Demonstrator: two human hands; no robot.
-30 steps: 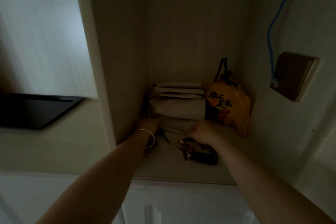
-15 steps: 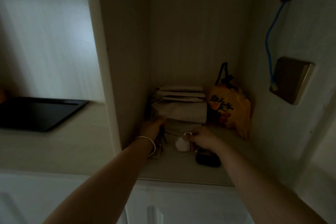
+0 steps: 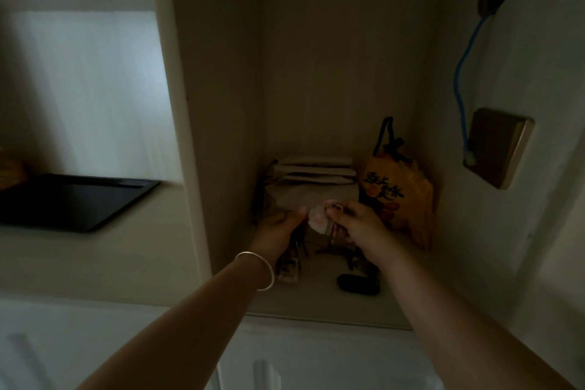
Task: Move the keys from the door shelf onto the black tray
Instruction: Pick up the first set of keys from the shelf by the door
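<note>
Inside the dim shelf niche (image 3: 316, 304), my right hand (image 3: 357, 225) grips a key bunch by its ring, with a pale fluffy charm (image 3: 318, 220) hanging at the fingers and dark keys (image 3: 357, 258) dangling below the wrist. A black fob (image 3: 358, 284) lies on the shelf floor under that bunch. My left hand (image 3: 280, 228), with a silver bangle on the wrist, holds a second dark key bunch (image 3: 292, 260) that hangs down against the niche's left wall. The black tray (image 3: 72, 199) sits on the counter to the left, outside the niche.
A stack of folded beige bags (image 3: 313, 180) fills the back of the niche. An orange printed bag (image 3: 399, 196) leans in the right corner. On the right wall are a brown plate (image 3: 497, 149) and a blue cord (image 3: 462, 79). White cabinet doors lie below.
My right hand has lifted its key bunch off the shelf floor, and the pale charm now shows. The black fob stays down. My left hand has risen slightly with its keys.
</note>
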